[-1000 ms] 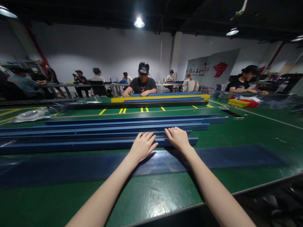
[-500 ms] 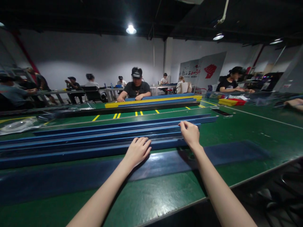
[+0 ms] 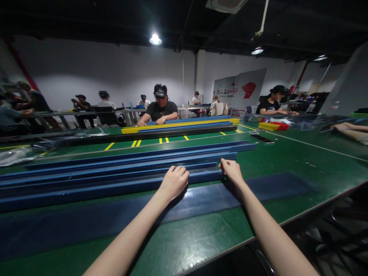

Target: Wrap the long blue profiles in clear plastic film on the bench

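Observation:
A long blue channel strip (image 3: 115, 188) with raised edges lies across the green table. My left hand (image 3: 174, 182) rests over its near edge, fingers bent and closed around that edge. At the strip's right end is my right hand (image 3: 232, 171), thumb and forefinger pinched together. Whatever sits between those fingertips is too small to make out. A flat, see-through dark blue strip (image 3: 198, 199) lies under my wrists, nearer to me.
More blue channel strips (image 3: 86, 163) lie just beyond. Farther off are yellow strips (image 3: 184, 124), a black strip (image 3: 169, 134), a phone (image 3: 262, 138), yellow and red trays (image 3: 273, 125) and plastic bags (image 3: 17, 155). A co-worker (image 3: 161, 109) sits opposite, hands on the strips.
My right hand has come down and closer to the near strip's right end. My left hand has slid right, its fingers now more bent. The view has shifted slightly.

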Available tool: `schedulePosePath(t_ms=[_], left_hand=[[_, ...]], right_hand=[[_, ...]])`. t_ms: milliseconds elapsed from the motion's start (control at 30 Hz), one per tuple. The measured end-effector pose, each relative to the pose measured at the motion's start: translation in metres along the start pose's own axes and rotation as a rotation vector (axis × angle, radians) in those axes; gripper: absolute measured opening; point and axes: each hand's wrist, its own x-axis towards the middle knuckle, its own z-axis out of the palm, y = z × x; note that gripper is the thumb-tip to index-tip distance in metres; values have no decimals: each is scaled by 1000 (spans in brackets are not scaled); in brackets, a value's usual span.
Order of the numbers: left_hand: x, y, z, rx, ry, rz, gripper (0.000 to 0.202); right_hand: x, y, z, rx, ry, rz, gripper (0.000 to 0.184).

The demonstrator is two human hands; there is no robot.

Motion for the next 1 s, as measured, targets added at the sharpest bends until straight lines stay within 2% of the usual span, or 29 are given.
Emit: schedulePosePath(t_ms=[300, 500, 700, 867, 1000], left_hand=[[16, 11, 6, -20, 31, 18, 14], [21, 16, 11, -27, 39, 4, 14], [13, 21, 15, -31, 44, -10, 14], [3, 24, 22, -17, 129, -35, 23], [0, 24, 25, -12, 152, -64, 23]], right_hand=[[-7, -2, -6, 39, 41, 21, 47], [-8, -4, -7, 72, 20, 71, 43], [-6, -1, -8, 127, -3, 108, 38], [-7, -2, -10, 90, -27, 57, 32], [-5, 1, -8, 154, -47, 56, 30]])
